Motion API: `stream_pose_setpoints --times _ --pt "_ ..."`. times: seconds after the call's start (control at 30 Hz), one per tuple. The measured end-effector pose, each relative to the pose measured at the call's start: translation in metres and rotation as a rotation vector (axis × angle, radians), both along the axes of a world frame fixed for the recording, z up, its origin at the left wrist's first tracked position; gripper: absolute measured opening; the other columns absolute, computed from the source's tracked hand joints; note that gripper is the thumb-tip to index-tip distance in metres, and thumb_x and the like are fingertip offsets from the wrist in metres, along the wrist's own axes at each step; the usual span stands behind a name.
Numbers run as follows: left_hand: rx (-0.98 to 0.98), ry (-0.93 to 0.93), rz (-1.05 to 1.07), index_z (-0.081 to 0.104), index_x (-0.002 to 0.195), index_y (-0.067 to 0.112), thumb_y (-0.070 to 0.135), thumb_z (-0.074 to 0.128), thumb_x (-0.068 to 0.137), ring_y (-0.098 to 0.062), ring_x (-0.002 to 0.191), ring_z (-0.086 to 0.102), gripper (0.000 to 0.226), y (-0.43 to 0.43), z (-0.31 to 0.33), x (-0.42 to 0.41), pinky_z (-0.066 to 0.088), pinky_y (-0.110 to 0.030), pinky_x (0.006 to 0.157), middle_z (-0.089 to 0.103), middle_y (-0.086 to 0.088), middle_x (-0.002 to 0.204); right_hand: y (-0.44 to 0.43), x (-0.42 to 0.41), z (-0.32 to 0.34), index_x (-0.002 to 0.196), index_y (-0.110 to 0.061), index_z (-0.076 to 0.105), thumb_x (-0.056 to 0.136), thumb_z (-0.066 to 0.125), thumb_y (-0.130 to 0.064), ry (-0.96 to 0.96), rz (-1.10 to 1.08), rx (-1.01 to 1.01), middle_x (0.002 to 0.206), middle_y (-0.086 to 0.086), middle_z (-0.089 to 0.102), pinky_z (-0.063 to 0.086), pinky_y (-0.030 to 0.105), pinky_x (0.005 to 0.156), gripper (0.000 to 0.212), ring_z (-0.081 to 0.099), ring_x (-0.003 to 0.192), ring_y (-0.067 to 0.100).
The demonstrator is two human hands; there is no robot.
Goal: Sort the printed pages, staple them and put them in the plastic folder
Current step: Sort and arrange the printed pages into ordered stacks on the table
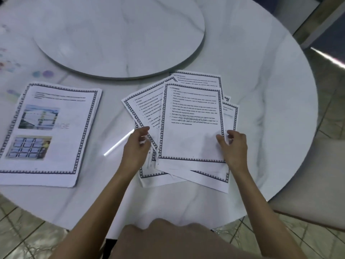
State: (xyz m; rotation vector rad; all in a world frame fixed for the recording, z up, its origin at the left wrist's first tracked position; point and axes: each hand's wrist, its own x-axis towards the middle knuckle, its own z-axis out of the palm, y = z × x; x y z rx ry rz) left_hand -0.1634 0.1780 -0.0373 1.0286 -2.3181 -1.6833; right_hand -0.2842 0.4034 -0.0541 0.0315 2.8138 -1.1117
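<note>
Rnd white marble table (270,86): rim curves down frame right and across the bottom, passing close under the lowest page corners. Raised turntable disc (119,34) fills upper centre; its rim is just beside the top of the fan. Bare tabletop btwn the two paper lots, centre-left, w/ a bright light streak on it. More bare surface right of the fan, out to the rim. Chair seat (317,180) lower right, off the table edge. Loose pages (192,113) centre-right: several sheets fanned at diff. angles and overlapping, white w/ dark patterned border, bulleted txt too blurred to read. L hand (137,144) pinches the left-side sheets, fingers curled. R hand (234,146) grips top sheet's lower right, thumb on top. Squared stack (48,131) lies flat at frame left, top sheet w/ two photos.
</note>
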Motion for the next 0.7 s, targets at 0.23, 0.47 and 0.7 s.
stream_pose_setpoints --times 0.23,0.47,0.7 --pt "0.030 -0.142 0.049 0.047 0.130 0.019 0.014 0.049 0.093 -0.015 0.099 0.055 0.038 0.003 0.005 -0.011 0.044 -0.029 0.083 0.057 0.000 0.120 -0.005 -0.001 -0.003 0.130 0.000 0.042 0.088 0.058 -0.034 -0.059 0.078 0.160 0.127 0.018 0.040 0.031 0.032 0.097 0.057 0.035 0.121 0.029" --pt "0.093 -0.259 -0.054 0.045 0.133 0.015 0.021 0.053 0.092 -0.024 0.103 0.059 0.043 0.001 0.006 -0.015 0.046 -0.032 0.089 0.058 -0.007 0.120 -0.015 0.007 -0.002 0.134 0.001 0.033 0.082 0.066 -0.033 -0.085 0.072 0.259 0.131 0.018 0.034 0.035 0.035 0.096 0.071 0.030 0.123 0.031" --pt "0.108 -0.266 -0.118 0.051 0.126 0.014 0.025 0.054 0.092 -0.020 0.084 0.056 0.037 -0.001 0.004 -0.016 0.048 -0.031 0.079 0.062 -0.009 0.106 -0.012 0.009 0.004 0.114 -0.002 0.058 0.085 0.063 -0.019 -0.142 -0.029 0.003 0.113 0.019 0.053 0.037 0.026 0.081 0.034 0.053 0.098 0.030"
